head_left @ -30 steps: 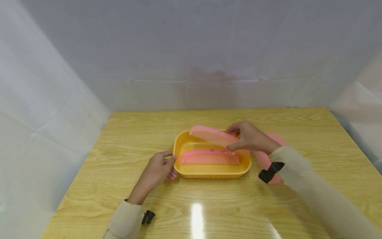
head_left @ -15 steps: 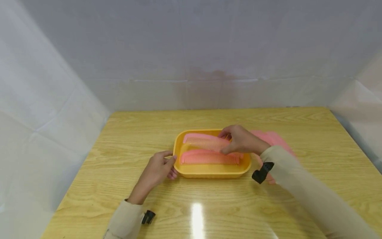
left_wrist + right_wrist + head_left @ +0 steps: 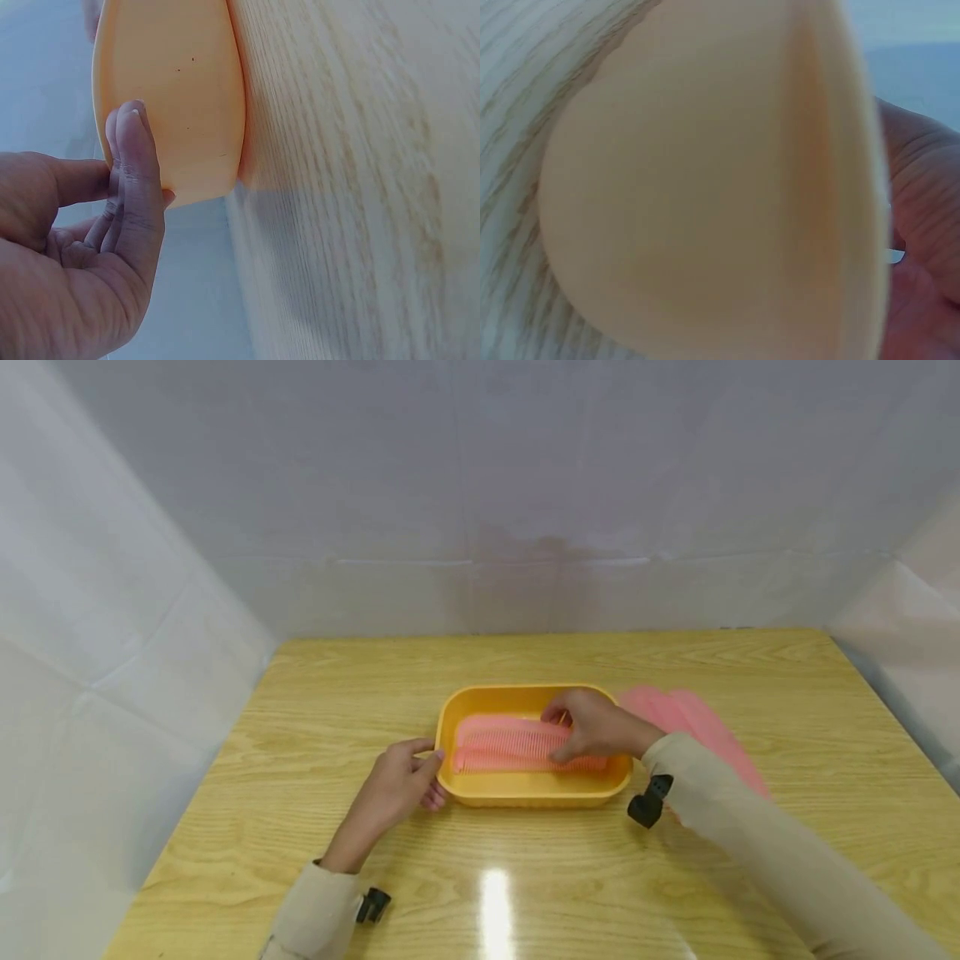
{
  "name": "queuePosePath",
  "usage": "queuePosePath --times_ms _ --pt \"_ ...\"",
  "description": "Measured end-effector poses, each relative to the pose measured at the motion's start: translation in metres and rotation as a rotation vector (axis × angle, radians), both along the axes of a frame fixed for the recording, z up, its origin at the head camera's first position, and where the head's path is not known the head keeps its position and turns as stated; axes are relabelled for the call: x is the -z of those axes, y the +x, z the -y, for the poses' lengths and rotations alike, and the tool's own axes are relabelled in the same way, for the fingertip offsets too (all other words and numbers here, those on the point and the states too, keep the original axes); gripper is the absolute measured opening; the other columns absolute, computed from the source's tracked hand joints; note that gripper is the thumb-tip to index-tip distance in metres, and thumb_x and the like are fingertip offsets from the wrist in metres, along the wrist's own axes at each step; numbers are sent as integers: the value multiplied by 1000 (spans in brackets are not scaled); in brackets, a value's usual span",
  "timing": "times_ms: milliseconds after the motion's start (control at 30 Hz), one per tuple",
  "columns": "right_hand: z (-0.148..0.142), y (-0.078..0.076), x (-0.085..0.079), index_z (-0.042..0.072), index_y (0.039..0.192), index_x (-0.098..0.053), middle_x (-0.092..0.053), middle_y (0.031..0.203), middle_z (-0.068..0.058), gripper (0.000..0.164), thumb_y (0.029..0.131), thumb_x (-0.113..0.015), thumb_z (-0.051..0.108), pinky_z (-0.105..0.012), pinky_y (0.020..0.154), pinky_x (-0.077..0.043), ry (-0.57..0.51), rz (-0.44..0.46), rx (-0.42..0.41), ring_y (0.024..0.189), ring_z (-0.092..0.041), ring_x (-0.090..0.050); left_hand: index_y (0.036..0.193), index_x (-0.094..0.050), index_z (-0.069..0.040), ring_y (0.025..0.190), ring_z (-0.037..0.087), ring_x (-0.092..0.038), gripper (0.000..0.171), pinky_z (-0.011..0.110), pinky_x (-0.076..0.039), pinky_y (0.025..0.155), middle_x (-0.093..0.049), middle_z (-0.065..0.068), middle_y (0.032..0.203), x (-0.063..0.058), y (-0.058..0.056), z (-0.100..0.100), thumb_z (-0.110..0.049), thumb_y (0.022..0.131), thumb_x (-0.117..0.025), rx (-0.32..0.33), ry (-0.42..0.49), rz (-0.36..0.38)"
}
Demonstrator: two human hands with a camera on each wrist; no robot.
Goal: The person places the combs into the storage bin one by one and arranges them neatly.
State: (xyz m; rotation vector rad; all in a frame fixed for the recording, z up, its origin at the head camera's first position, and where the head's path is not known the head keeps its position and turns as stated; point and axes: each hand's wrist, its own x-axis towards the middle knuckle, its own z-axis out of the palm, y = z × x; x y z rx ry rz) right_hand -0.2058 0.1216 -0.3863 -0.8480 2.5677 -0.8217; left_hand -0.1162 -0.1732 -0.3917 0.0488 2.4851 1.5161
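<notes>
A yellow plastic basin (image 3: 525,795) stands mid-table in the head view. My left hand (image 3: 393,783) grips its left end; in the left wrist view the fingers lie along the outer wall (image 3: 184,82), with the thumb at the rim. My right hand (image 3: 596,727) reaches into the basin and pinches a pink comb (image 3: 495,727) near its right end. That comb lies low, overlapping a second pink comb (image 3: 476,763) in front of it. In the right wrist view the basin's end wall (image 3: 690,180) hides the fingertips and both combs.
More pink comb-like pieces (image 3: 701,722) lie on the wooden table (image 3: 360,693) right of the basin, partly covered by the right sleeve (image 3: 750,818). White sheeting (image 3: 375,593) rises behind the table and along both sides.
My right hand has lowered the comb from above the basin's back rim down into it, beside and over the other comb. My left hand has stayed at the basin's left end.
</notes>
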Motion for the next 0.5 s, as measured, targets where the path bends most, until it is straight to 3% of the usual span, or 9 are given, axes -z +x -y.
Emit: queuePosePath --times_ms 133,500 --pt "0 -1 4 -2 117 -69 -69 104 -7 55 73 -90 22 -38 87 -56 17 -50 -31 93 -21 -62 137 -53 10 58 21 -67 37 41 -62 58 -68 10 69 -1 0 0 -11 107 -51 -2 0 3" --pt "3 1 5 -6 120 -67 -68 113 -13 56 75 -89 20 -42 94 -54 39 -11 -51 102 -26 -62 138 -52 10 59 22 -67 38 41 -62 58 -69 11 70 0 0 -1 -11 107 -51 3 3 5"
